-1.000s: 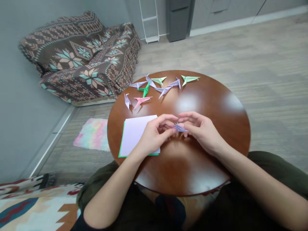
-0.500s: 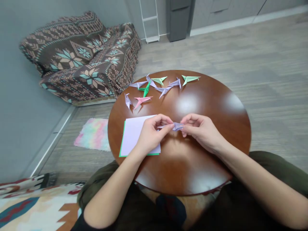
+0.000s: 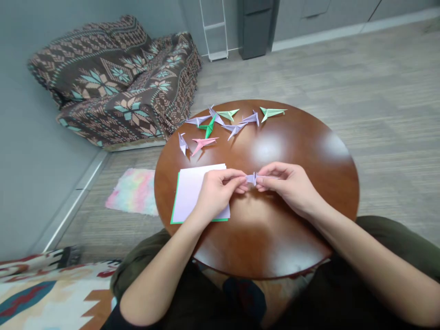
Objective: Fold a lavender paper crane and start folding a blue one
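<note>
Above the round brown wooden table (image 3: 309, 156), my left hand (image 3: 220, 190) and right hand (image 3: 291, 185) pinch a folded lavender paper piece (image 3: 252, 178) closed-fingered from opposite sides, likely for steadiness

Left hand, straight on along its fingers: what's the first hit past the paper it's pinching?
Most likely the right hand: the fingers of the left hand point across toward its fingertips, with the folded lavender paper held between them. Depth is unclear from this single view.
</note>
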Action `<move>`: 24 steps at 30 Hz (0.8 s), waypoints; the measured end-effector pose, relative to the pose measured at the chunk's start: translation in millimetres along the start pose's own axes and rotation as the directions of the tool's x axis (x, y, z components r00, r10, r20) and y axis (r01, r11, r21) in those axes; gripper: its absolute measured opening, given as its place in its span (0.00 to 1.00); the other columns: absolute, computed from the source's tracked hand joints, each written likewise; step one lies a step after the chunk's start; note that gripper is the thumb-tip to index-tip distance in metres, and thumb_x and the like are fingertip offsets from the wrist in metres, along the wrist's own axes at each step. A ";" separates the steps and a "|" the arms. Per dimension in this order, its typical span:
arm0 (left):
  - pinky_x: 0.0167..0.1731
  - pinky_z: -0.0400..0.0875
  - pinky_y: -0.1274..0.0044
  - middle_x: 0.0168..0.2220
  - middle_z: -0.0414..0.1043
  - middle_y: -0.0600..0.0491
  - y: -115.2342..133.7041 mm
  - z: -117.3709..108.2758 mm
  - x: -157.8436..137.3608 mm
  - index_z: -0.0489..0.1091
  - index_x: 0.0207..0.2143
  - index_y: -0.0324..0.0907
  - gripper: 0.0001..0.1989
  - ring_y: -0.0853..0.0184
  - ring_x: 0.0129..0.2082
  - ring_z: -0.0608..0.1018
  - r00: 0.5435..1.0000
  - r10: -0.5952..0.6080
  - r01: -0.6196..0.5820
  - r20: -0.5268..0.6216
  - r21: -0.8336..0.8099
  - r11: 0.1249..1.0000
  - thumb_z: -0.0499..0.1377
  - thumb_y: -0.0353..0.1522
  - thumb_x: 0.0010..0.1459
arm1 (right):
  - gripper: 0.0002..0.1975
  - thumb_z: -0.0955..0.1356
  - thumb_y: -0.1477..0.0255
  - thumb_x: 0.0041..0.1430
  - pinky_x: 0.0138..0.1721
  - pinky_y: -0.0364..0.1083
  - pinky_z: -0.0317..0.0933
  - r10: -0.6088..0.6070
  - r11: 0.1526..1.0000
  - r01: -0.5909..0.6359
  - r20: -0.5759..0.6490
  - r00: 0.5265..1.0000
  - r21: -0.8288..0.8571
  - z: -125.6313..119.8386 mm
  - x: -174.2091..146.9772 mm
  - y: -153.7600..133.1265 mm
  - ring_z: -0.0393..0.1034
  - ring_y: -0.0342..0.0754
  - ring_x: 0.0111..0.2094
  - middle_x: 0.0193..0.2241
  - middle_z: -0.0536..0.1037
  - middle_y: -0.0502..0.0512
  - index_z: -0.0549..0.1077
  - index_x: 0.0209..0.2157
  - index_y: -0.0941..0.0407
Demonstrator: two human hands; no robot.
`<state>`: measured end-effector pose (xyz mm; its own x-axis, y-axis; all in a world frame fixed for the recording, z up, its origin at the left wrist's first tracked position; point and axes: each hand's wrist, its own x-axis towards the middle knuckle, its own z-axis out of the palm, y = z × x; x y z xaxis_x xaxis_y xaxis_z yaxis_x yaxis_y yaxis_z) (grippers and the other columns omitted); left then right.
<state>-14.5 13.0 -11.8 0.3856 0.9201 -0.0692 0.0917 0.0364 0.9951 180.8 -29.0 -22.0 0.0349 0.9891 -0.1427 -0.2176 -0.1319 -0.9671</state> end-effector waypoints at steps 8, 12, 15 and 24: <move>0.35 0.81 0.75 0.36 0.85 0.44 5.6 -14.5 -0.6 0.82 0.41 0.37 0.13 0.62 0.33 0.86 0.982 -0.068 0.111 0.175 -0.249 0.962 0.67 0.36 0.57 | 0.10 0.82 0.72 0.42 0.35 0.44 0.74 0.026 0.980 -0.025 -0.003 1.000 0.198 -2.7 4.0 0.7 0.77 0.44 0.28 0.26 0.84 0.53 0.85 0.29 0.56; 0.29 0.75 0.78 0.32 0.82 0.45 7.3 -19.8 1.5 0.83 0.35 0.36 0.15 0.65 0.29 0.82 0.974 -0.064 0.144 0.216 -0.376 0.916 0.64 0.39 0.58 | 0.08 0.82 0.72 0.44 0.31 0.41 0.72 0.100 0.953 -0.119 0.085 0.991 0.277 -2.6 1.9 -6.0 0.74 0.41 0.26 0.24 0.81 0.51 0.84 0.27 0.56; 0.30 0.72 0.81 0.35 0.82 0.49 7.0 -17.6 2.0 0.83 0.37 0.39 0.08 0.70 0.31 0.80 0.980 -0.035 0.102 0.197 -0.344 0.933 0.69 0.32 0.54 | 0.10 0.83 0.73 0.43 0.29 0.38 0.70 0.165 0.935 -0.206 0.160 0.973 0.289 -2.9 1.0 -8.4 0.73 0.39 0.24 0.23 0.80 0.50 0.83 0.27 0.57; 0.34 0.74 0.79 0.32 0.81 0.51 3.5 -6.6 -2.2 0.77 0.40 0.39 0.14 0.70 0.30 0.81 0.924 -0.071 0.184 0.376 -0.274 0.944 0.74 0.34 0.54 | 0.10 0.83 0.74 0.42 0.27 0.37 0.69 0.183 0.938 -0.242 0.240 0.953 0.248 -1.5 -0.2 -6.3 0.74 0.40 0.24 0.24 0.81 0.52 0.83 0.28 0.59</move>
<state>-21.2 13.7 -7.8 0.6948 0.7008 -0.1615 -0.0936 0.3108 0.9459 183.7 -28.4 -16.2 -0.2406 0.9345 -0.2622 -0.4542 -0.3471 -0.8205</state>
